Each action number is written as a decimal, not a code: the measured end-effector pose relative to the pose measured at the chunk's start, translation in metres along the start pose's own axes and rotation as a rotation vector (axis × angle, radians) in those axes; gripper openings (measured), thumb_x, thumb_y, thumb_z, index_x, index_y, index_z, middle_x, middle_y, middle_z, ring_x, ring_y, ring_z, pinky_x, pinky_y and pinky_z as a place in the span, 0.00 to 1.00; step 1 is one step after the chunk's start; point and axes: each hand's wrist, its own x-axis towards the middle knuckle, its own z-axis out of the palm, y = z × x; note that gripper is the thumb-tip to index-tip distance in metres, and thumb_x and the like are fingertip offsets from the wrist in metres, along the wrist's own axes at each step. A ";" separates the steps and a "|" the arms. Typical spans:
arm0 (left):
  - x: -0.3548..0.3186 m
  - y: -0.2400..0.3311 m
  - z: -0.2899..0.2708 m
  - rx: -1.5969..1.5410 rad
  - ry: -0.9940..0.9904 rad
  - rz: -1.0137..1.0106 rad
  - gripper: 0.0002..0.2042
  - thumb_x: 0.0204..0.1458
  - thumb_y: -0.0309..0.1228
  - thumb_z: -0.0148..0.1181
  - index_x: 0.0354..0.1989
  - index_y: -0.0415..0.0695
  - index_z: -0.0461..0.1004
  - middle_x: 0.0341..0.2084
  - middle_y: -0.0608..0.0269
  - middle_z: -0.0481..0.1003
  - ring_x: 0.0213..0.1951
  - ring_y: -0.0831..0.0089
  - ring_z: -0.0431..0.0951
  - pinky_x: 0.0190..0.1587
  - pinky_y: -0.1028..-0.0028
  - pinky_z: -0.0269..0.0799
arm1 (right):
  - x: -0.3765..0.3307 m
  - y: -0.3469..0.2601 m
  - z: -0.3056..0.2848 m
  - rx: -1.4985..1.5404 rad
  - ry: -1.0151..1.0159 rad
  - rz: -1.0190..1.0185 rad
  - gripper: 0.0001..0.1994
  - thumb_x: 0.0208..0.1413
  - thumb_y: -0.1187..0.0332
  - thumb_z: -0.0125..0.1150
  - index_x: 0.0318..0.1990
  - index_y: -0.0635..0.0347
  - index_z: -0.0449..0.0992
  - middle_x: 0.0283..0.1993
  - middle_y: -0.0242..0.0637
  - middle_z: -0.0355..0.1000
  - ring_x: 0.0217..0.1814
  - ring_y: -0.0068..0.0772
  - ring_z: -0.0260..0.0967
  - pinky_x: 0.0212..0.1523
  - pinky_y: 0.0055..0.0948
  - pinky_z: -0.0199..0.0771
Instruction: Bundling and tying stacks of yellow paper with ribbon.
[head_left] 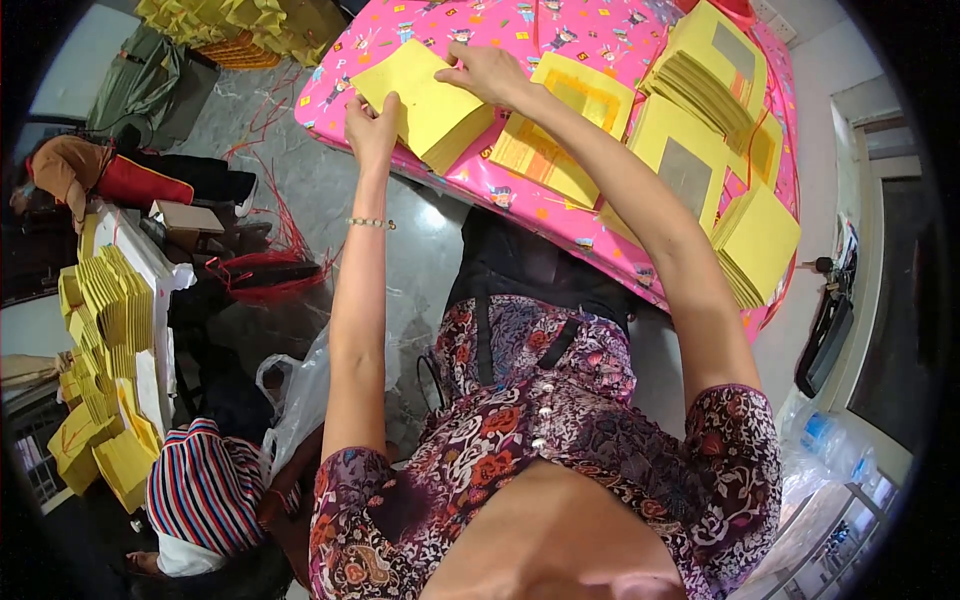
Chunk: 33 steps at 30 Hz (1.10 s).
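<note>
A thick stack of yellow paper sheets (425,100) lies at the near left of the table, with its top face plain. My left hand (372,132) grips its left edge, thumb on the top and fingers at the side. At its far right edge, my right hand (487,76) holds the paper between thumb and forefinger. How many sheets either hand grips cannot be made out. Just right of this stack, under my right forearm, rests another yellow stack (575,105) with an orange printed square on top.
A pink patterned cloth (510,25) covers the table. More yellow stacks (700,65) sit at its right, some with grey squares. On the left, two people work near a white table (160,330) bearing yellow bundles (110,310). Red string (285,235) trails over the floor.
</note>
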 end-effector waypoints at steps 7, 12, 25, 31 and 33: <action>-0.015 0.033 0.001 0.413 0.093 0.208 0.31 0.38 0.36 0.65 0.50 0.34 0.62 0.42 0.46 0.71 0.41 0.60 0.73 0.43 0.64 0.68 | -0.003 0.004 -0.002 -0.034 -0.059 -0.002 0.22 0.51 0.45 0.54 0.42 0.53 0.72 0.32 0.43 0.74 0.38 0.48 0.73 0.38 0.45 0.71; 0.009 0.043 -0.004 0.795 0.032 0.511 0.40 0.35 0.38 0.62 0.60 0.36 0.53 0.49 0.42 0.65 0.54 0.49 0.64 0.57 0.57 0.55 | -0.003 0.006 -0.003 -0.004 -0.051 -0.017 0.22 0.51 0.44 0.54 0.41 0.52 0.72 0.32 0.43 0.74 0.38 0.47 0.73 0.37 0.43 0.71; 0.052 0.035 0.003 0.714 -0.393 0.217 0.35 0.33 0.41 0.60 0.56 0.44 0.66 0.47 0.44 0.68 0.49 0.49 0.70 0.53 0.58 0.65 | -0.042 0.019 -0.040 0.197 -0.108 -0.243 0.27 0.49 0.54 0.64 0.57 0.48 0.67 0.50 0.39 0.69 0.48 0.39 0.70 0.49 0.34 0.70; 0.065 0.015 0.007 0.527 -0.393 0.210 0.32 0.32 0.38 0.63 0.51 0.40 0.70 0.43 0.46 0.72 0.46 0.54 0.73 0.51 0.62 0.68 | -0.051 0.019 -0.030 0.123 -0.059 -0.289 0.27 0.46 0.55 0.66 0.55 0.49 0.69 0.50 0.36 0.69 0.50 0.39 0.69 0.47 0.34 0.70; 0.061 0.015 0.010 0.465 -0.413 0.228 0.31 0.32 0.37 0.63 0.50 0.39 0.70 0.42 0.47 0.74 0.45 0.55 0.74 0.50 0.62 0.69 | -0.054 0.024 -0.027 0.126 -0.053 -0.286 0.27 0.46 0.56 0.65 0.55 0.49 0.70 0.50 0.35 0.69 0.49 0.39 0.69 0.47 0.34 0.70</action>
